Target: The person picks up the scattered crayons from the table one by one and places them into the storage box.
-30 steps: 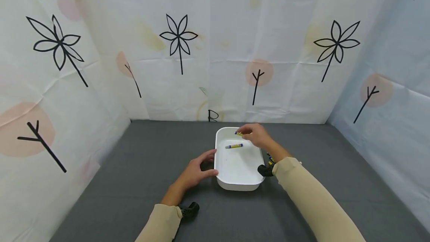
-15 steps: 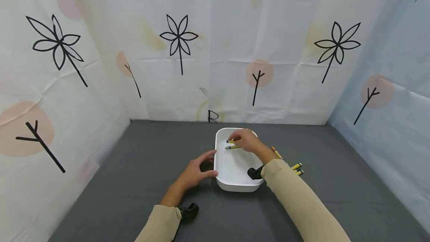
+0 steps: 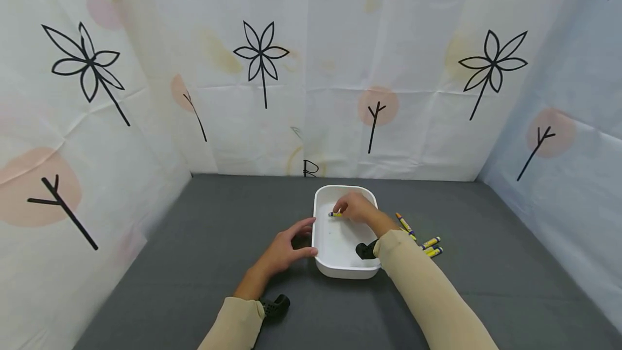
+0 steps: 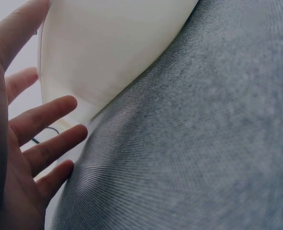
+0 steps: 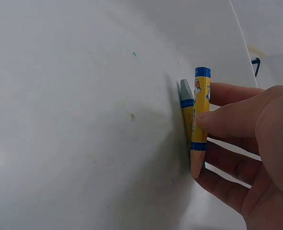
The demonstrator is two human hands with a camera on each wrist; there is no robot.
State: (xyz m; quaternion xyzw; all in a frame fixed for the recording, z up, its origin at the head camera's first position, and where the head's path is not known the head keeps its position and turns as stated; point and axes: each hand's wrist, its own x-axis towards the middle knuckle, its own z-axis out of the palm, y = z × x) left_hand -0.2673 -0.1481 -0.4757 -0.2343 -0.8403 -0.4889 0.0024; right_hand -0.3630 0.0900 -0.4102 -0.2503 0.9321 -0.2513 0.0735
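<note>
one yellow-wrapped, peach-tipped crayon (image 5: 198, 138) is pinched by the right hand (image 3: 357, 207) beside a yellow-wrapped, grey-tipped crayon (image 5: 187, 106) inside the white plastic tray (image 3: 346, 273), apparently steadied by the left hand (image 3: 282, 253), fingers spread.

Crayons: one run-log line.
right hand: pinches peach-tipped crayon by grey-tipped crayon, in tray | left hand: at tray's side | more crayons: right of tray
</note>
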